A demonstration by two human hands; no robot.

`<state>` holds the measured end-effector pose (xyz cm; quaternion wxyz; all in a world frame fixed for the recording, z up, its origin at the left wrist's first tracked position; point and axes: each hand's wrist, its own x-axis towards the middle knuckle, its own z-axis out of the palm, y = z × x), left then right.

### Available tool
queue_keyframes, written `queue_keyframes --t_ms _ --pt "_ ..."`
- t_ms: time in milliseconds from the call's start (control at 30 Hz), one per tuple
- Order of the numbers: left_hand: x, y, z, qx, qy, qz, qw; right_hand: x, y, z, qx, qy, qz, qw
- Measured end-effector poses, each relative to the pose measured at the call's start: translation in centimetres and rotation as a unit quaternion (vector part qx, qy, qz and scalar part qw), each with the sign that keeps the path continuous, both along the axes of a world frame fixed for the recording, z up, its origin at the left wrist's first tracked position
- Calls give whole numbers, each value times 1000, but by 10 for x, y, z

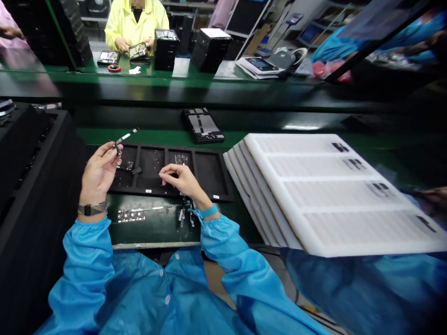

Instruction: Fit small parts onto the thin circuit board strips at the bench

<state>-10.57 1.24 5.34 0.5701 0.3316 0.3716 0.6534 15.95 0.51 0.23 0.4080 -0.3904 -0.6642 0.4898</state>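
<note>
Between the thumb and fingers of my left hand [100, 170] is a small flex cable [126, 136], its strip pointing up and to the right. My right hand [181, 179] is closed in a pinch over a black compartment tray [208, 173]; whatever its fingertips hold, if anything, is too small to make out. Small circuit boards [180, 159] and tiny parts lie in the tray's compartments. In front of the tray rests a panel of small boards [131, 215]. Several dark flex strips [185, 215] lie below my right wrist.
White foam trays [289, 186] are stacked at the right, black foam trays [31, 167] at the left. Behind the black tray lies a dark flat device [202, 125]. A person in yellow [136, 23] works across the green bench [104, 77]; another in blue is at the right.
</note>
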Motion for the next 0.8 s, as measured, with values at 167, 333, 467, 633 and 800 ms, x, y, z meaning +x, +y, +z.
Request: queue_keyframes --t_ms 167,333,467,633,800 --pt "42 0 -26 -16 26 -14 999 -2 -5 -4 25 -32 -28 999" --pt "73 -8 -36 -64 88 -3 994 -5 -11 -5 107 -103 -105 983" --pt "80 -11 -40 -96 91 -8 991 -7 -14 -6 174 -145 -133 965" --pt "82 -13 -42 -120 87 -32 988 -7 -15 -8 202 -172 -151 952" --pt "82 -14 -44 -117 92 -36 988 -8 -15 -9 214 -159 -159 951"
